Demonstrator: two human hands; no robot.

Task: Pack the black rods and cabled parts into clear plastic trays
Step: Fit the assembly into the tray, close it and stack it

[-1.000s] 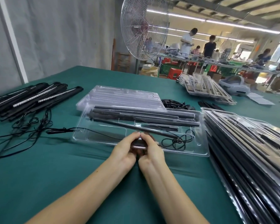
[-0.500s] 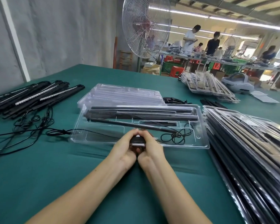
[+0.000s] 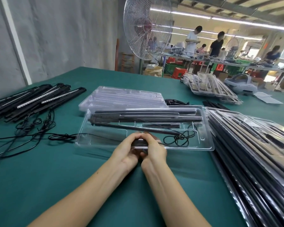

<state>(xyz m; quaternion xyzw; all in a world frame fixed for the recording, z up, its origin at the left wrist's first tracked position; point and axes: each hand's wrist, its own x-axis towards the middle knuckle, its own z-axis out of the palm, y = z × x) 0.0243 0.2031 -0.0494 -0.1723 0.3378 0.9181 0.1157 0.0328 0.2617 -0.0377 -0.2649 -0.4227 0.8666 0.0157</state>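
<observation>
A clear plastic tray (image 3: 203, 145) lies on the green table in front of me. Black rods (image 3: 146, 116) fill its far slots, a thinner rod (image 3: 134, 127) lies slanted across the middle, and a coiled black cable (image 3: 179, 138) sits at its right. My left hand (image 3: 126, 151) and my right hand (image 3: 154, 149) meet at the tray's near edge, fingers curled round a small black cabled part (image 3: 138, 142), mostly hidden between them. A thin cable (image 3: 62, 136) runs from the tray out to the left.
Loose black rods (image 3: 36, 100) with tangled cables (image 3: 33, 126) lie at the left. Empty clear trays (image 3: 126, 97) are stacked behind the open one. Packed trays (image 3: 252, 145) are piled at the right, more (image 3: 210, 87) farther back. A large fan (image 3: 147, 27) stands beyond the table.
Both hands stay together on the small part at the tray's near edge. The view has tilted slightly; the tray and rods keep their places.
</observation>
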